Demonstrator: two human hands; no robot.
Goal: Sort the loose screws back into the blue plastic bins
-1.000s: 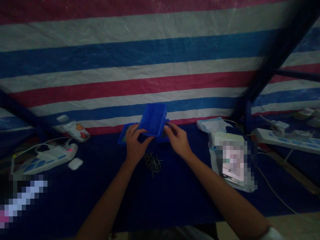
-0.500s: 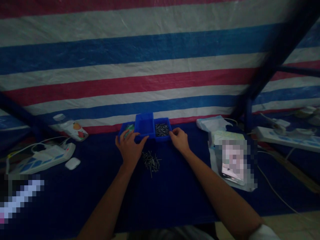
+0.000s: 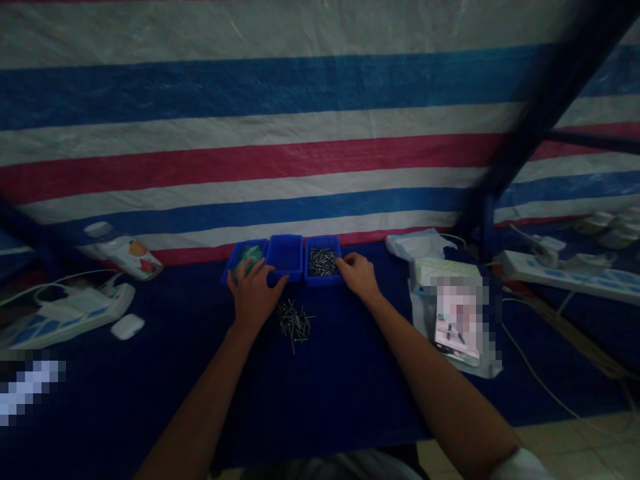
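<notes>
Three small rectangular blue plastic bins stood side by side, their row running crosswise directly ahead of the hands, with dark metal nails in the right bin. A loose heap of nails lay just nearer, between the forearms, on the navy cloth-covered surface. The left hand, half open, rested on the left bin; the right hand, loosely curled, touched the right bin's corner, neither visibly gripping.

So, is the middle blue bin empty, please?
Yes, empty: the middle blue plastic bin shows only its bare floor, while the right bin holds dark nails.
</notes>
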